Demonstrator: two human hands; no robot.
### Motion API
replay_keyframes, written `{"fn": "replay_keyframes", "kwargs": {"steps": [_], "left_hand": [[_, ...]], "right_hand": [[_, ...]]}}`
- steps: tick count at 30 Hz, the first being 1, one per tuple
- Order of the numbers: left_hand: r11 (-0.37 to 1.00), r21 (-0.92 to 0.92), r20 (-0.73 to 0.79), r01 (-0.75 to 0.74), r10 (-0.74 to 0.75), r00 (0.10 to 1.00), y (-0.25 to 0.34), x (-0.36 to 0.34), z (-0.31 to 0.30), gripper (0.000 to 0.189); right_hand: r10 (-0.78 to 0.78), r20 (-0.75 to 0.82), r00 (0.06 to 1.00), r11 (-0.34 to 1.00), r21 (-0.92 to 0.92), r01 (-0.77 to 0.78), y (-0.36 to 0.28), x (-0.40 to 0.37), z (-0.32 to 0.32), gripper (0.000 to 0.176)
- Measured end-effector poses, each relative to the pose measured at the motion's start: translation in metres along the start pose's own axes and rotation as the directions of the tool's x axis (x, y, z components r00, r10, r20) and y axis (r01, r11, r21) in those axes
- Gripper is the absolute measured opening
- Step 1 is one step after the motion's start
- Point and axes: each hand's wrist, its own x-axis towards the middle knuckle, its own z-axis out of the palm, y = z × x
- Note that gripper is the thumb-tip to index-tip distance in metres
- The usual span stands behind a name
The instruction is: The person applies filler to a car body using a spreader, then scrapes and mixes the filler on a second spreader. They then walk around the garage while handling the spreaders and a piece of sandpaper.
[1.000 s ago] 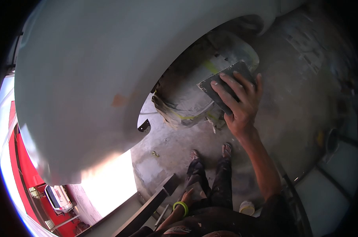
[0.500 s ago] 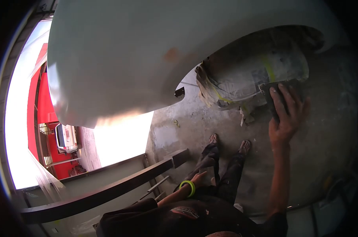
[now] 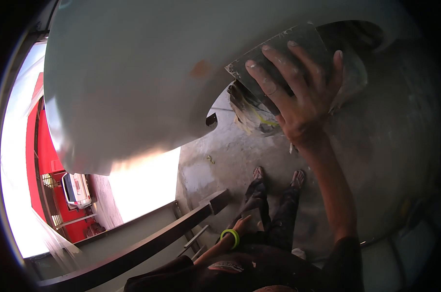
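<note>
My right hand [image 3: 298, 92] holds a dark, dusty-edged sheet of sandpaper [image 3: 303, 39], its fingers spread across the sheet. The sandpaper lies at the edge of the wheel arch on a pale grey car body panel [image 3: 133, 73]; whether it touches the panel all along is hard to tell. A brown patch [image 3: 199, 69] marks the panel left of the sheet. Behind my hand, the wheel covering [image 3: 252, 114] of crumpled plastic and tape is partly hidden. My left hand [image 3: 242, 225], below a yellow-green wristband [image 3: 231, 237], hangs by my thigh; its fingers are too small and dark to read.
My feet stand on a grey concrete floor [image 3: 220, 175] beneath the panel. A long dark beam [image 3: 147, 248] runs at the lower left. Outside the bright opening, a white vehicle [image 3: 77, 190] stands by a red wall [image 3: 47, 146].
My right hand has moved left and up with the sandpaper, from in front of the covered wheel to the arch edge. My view has shifted slightly; my left hand stays low.
</note>
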Motion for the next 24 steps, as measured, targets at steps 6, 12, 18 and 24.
{"fn": "replay_keyframes", "kwargs": {"steps": [6, 12, 18, 24], "left_hand": [[0.770, -0.583, 0.060, 0.260, -0.279, 0.959, -0.001, 0.001, -0.007, 0.061], [0.997, 0.044, -0.057, -0.057, 0.060, 0.997, -0.020, -0.009, -0.021, 0.056], [0.361, -0.800, 0.302, 0.479, -0.449, 0.841, 0.008, -0.003, -0.045, 0.052], [0.249, -0.833, 0.353, 0.494, -0.449, 0.821, -0.027, 0.006, -0.041, 0.051]], "right_hand": [[0.010, -0.057, 0.998, 0.999, -0.052, -0.013, -0.018, 0.009, 0.032, 0.042], [0.037, -0.003, 0.999, 0.998, -0.053, -0.038, -0.021, -0.007, 0.036, 0.044], [0.021, -0.067, 0.998, 0.990, -0.137, -0.030, -0.023, 0.010, 0.019, 0.042], [0.027, -0.045, 0.999, 0.992, -0.125, -0.032, -0.034, -0.004, 0.044, 0.043]]}}
